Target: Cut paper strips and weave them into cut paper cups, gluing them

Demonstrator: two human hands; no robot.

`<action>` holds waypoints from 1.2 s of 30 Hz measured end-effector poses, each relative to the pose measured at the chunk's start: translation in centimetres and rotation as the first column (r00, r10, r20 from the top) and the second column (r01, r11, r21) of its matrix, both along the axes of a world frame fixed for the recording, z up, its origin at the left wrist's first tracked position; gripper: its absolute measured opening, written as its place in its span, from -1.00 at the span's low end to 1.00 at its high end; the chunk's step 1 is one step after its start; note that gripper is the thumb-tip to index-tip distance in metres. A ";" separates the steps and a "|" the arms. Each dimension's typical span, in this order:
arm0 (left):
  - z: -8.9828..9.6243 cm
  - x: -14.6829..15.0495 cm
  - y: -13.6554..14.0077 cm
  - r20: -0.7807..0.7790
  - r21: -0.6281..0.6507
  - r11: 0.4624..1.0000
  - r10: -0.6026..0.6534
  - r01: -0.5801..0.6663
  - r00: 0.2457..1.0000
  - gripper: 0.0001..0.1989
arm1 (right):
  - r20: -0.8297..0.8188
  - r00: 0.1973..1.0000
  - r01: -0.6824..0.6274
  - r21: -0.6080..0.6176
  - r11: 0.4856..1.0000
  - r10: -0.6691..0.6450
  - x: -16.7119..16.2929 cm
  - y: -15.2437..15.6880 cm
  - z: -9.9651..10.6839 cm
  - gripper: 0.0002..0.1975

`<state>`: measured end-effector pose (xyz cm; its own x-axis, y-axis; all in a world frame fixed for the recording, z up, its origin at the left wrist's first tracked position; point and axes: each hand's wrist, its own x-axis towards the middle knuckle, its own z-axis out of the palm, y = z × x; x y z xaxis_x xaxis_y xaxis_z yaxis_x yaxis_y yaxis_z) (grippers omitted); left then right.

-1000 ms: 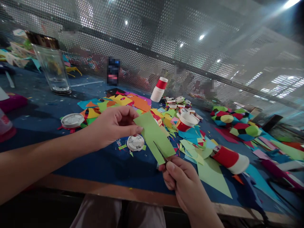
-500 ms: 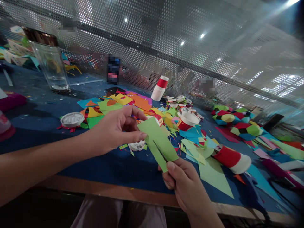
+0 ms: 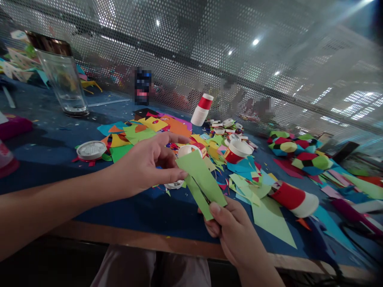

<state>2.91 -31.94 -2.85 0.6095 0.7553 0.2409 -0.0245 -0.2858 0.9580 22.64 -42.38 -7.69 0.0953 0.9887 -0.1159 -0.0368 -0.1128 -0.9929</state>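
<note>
My right hand (image 3: 231, 225) pinches a light green strip of paper (image 3: 200, 175) by its lower end, thumb on top. A long slit, dark near my thumb, runs lengthwise through the strip. Beside the strip's upper left edge is my left hand (image 3: 149, 165), its thumb tip at the paper and its index finger stretched out above it, apart from the thumb. Its other fingers are curled and partly hidden. Just behind the paper are a white paper cup (image 3: 187, 150) lying on its side and a round white lid (image 3: 174, 185), both partly covered.
Coloured paper scraps (image 3: 143, 131) cover the table's middle. A stack of paper cups (image 3: 202, 109) and a glass bottle (image 3: 62, 79) stand farther back. At right are a tipped red-and-white cup (image 3: 295, 199), a blue glue gun (image 3: 321, 239) and patchwork paper balls (image 3: 311, 162). A perforated metal screen (image 3: 179, 52) rises behind.
My left index finger has lifted and straightened away from the paper's top edge. The green strip has shifted slightly right and down in my right hand.
</note>
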 end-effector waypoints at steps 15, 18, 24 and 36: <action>-0.7 0.5 -0.9 -0.090 0.026 0.995 -0.098 0.101 0.991 -0.78 | -0.088 0.992 0.088 0.022 0.996 -0.086 -0.3 0.1 -0.1 -0.60; -0.9 0.6 -0.8 -0.078 -0.026 0.993 -0.118 0.116 0.990 -0.79 | -0.113 0.991 0.075 0.023 0.997 -0.072 -0.6 0.1 -0.2 -0.58; -1.0 0.4 -0.7 -0.068 -0.113 0.973 -0.207 0.199 0.976 -0.85 | -0.165 0.985 0.057 0.026 0.998 -0.052 -1.1 0.3 -0.3 -0.56; -1.0 0.2 -0.7 -0.062 -0.206 0.950 -0.251 0.233 0.966 -0.89 | -0.224 0.971 0.089 0.046 0.995 -0.077 -1.3 0.4 -0.4 -0.64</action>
<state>3.14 -32.67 -3.80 0.7918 0.6094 0.0418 0.0159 -0.0890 0.9959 21.32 -42.00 -8.10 0.1556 0.9838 -0.0887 -0.2640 -0.0451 -0.9635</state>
